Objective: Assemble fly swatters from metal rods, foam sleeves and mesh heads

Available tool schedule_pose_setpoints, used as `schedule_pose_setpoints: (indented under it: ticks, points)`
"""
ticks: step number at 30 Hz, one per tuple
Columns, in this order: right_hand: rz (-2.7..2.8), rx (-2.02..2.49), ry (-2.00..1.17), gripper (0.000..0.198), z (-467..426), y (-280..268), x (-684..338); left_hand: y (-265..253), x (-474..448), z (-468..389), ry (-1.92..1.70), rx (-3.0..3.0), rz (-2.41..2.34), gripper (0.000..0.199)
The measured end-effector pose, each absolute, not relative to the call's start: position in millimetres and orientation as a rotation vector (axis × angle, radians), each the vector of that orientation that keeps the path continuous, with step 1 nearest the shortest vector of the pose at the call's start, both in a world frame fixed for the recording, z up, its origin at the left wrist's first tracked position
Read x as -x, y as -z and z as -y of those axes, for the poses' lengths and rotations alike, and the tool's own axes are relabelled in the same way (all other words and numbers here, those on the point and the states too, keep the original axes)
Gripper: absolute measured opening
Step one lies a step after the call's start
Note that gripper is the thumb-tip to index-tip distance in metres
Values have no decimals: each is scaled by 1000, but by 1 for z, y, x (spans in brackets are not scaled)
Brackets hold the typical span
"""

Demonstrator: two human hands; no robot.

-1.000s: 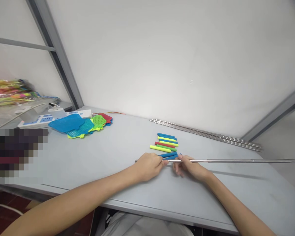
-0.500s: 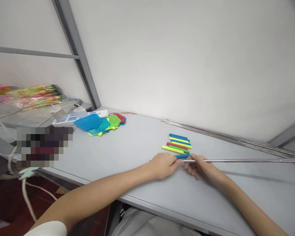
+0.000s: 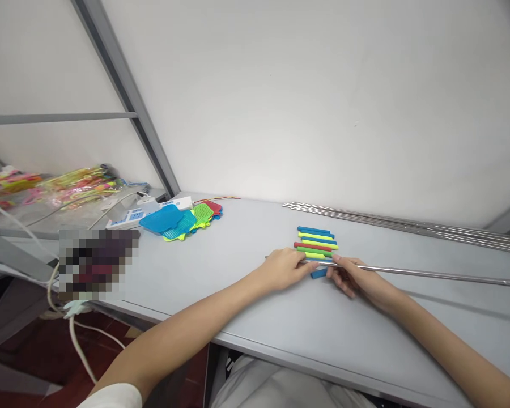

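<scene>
My left hand [image 3: 285,268] is closed around a thin metal rod [image 3: 429,273], thumb stretched along it, and a short tip pokes out past the knuckles. To its right, my right hand [image 3: 353,276] pinches the same rod between thumb and forefinger, its other fingers curled underneath. The rod runs off toward the right edge of the view. A blue plastic handle tube [image 3: 318,273] shows just in front of the rod, by my right fingertips; whether they touch it I cannot tell. Beyond both hands lie several coloured handle tubes [image 3: 317,246] in a row: blue, yellow, red and green.
A bundle of metal rods [image 3: 386,222] lies along the wall at the back right. Fly-swatter heads [image 3: 161,219] overlap at the left, beside a white power strip [image 3: 131,217]. Plastic-wrapped colourful items [image 3: 80,181] sit farther left. White cables [image 3: 83,351] hang off the table's left end.
The blue tube was behind the rod between my hands and now shows in front of it. The rod's right end slants more toward me. The camera view has shifted slightly.
</scene>
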State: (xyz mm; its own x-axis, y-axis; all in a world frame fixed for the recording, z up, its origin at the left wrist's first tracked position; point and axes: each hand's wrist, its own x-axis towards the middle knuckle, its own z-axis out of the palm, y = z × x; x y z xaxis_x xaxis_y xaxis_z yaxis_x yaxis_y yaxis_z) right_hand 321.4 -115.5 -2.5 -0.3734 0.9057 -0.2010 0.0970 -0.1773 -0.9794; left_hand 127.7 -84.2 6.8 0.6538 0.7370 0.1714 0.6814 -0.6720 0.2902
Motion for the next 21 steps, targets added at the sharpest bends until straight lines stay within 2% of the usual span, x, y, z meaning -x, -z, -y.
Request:
schedule_pose_setpoints:
  ticks: [12, 21]
  points:
    - [1247, 1082, -1714, 35, 113, 2, -325, -13, -124, 77, -521, -2822, -1224, 40]
    - [1159, 1086, -1597, 32, 113, 1, -324, -22, -115, 65, -525, -2932, -1156, 28]
